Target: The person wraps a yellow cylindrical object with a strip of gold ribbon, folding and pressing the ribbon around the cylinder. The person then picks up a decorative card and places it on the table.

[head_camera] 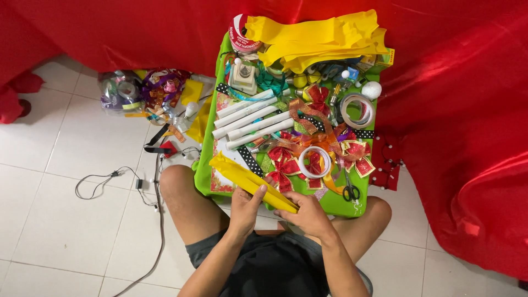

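Both my hands hold a long folded strip of yellow paper (pixel 242 175) that slants from upper left to lower right over the near edge of a green tray (pixel 204 165). My left hand (pixel 246 208) grips the strip's middle from below. My right hand (pixel 306 213) pinches its lower right end. Just beyond my hands on the tray lie red and gold bows (pixel 281 165) and a roll of white tape (pixel 314 161).
The tray also carries white paper rolls (pixel 250 118), black-handled scissors (pixel 350 191), a clear tape roll (pixel 357 110) and a stack of yellow paper (pixel 319 37). Ribbon spools in a bag (pixel 137 91) and cables (pixel 110 181) lie on the white tiles at left. Red cloth hangs behind and at right.
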